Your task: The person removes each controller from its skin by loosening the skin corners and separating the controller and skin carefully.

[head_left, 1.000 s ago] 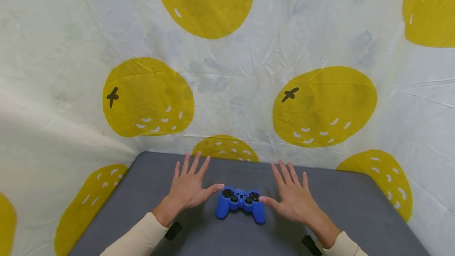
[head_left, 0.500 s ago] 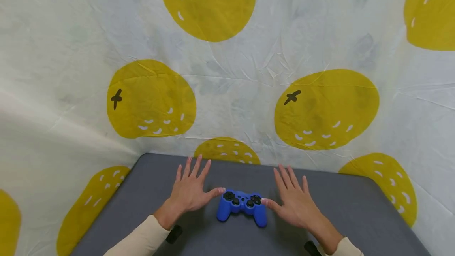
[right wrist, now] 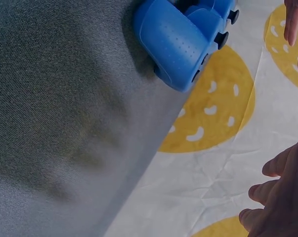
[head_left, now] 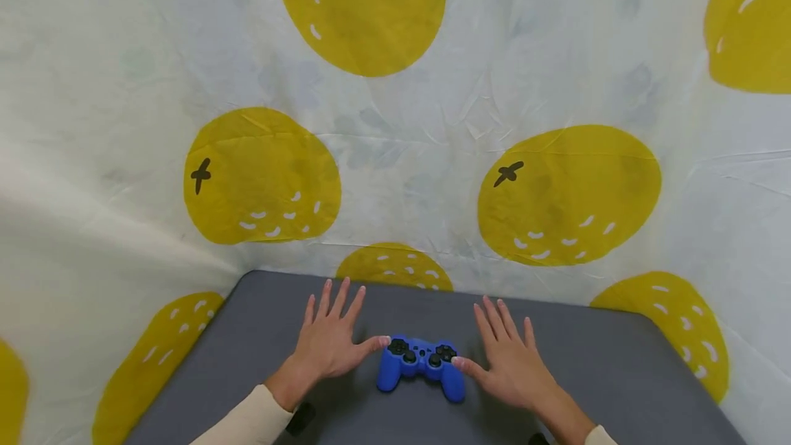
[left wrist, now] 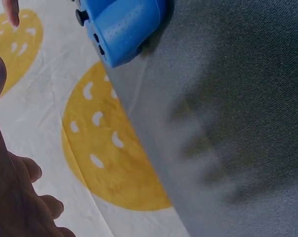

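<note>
A blue game controller (head_left: 421,366) with black thumbsticks and a black direction pad lies on the grey table. To its left is my left hand (head_left: 327,342), palm down with fingers spread, its thumb tip overlapping the controller's upper left corner in the head view. On the other side my right hand (head_left: 513,362) is spread the same way, thumb tip at the controller's right edge. Neither hand holds anything. In the left wrist view the controller (left wrist: 129,29) sits apart from the fingers, and finger shadows fall on the table. The right wrist view also shows a gap between the controller (right wrist: 173,44) and the fingers.
The grey padded tabletop (head_left: 556,335) ends at a white cloth (head_left: 408,177) printed with large yellow fruit, which hangs behind and along both sides. A black strap piece (head_left: 301,419) shows under the left wrist.
Both hands keep their spread pose around the controller. The whole head view has shifted slightly, so table, hands and controller appear a little lower.
</note>
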